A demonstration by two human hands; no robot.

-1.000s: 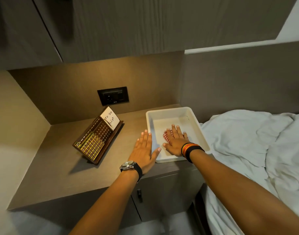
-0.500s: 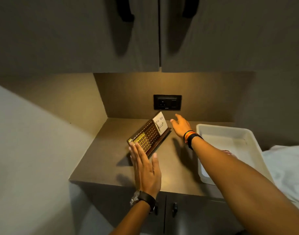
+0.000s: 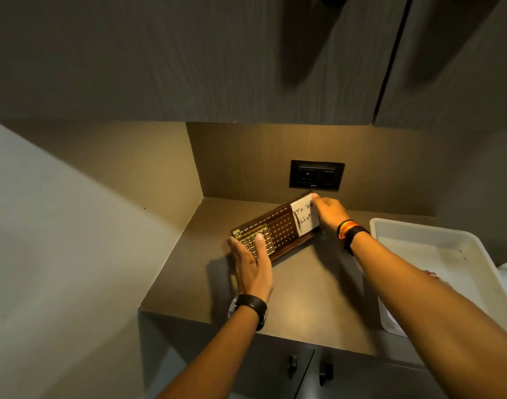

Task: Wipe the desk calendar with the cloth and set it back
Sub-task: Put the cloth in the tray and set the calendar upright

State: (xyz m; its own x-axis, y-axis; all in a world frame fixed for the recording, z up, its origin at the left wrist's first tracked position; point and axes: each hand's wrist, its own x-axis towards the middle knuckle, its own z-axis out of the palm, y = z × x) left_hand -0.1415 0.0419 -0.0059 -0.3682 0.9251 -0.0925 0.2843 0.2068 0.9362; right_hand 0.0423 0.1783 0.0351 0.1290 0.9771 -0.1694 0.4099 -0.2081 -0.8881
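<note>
Fingers (image 3: 322, 203) of the right hand (image 3: 330, 214) curl over the far right end of the desk calendar (image 3: 275, 233), covering the edge of its white note pad (image 3: 304, 218), which reads "To Do List"; fingers of the left hand (image 3: 253, 263) lie flat and together across the gold grid at its near left end, thumb at the outer edge. Gripping both ends likely steadies the long slanted piece for lifting. Going from largest to smallest: dark wood-grain cupboards (image 3: 246, 53) hang overhead, leaving a lit recess. Below, the brown worktop (image 3: 298, 298) fills that recess, with cabinet doors beneath. A white tray (image 3: 419, 230) sits at the worktop's right edge, well apart from the calendar; something red shows inside it, possibly the cloth, too hidden to tell. The calendar stands angled near the back wall, just below a black wall socket (image 3: 317, 174). Neither hand holds a cloth, so wiping appears not yet begun.
</note>
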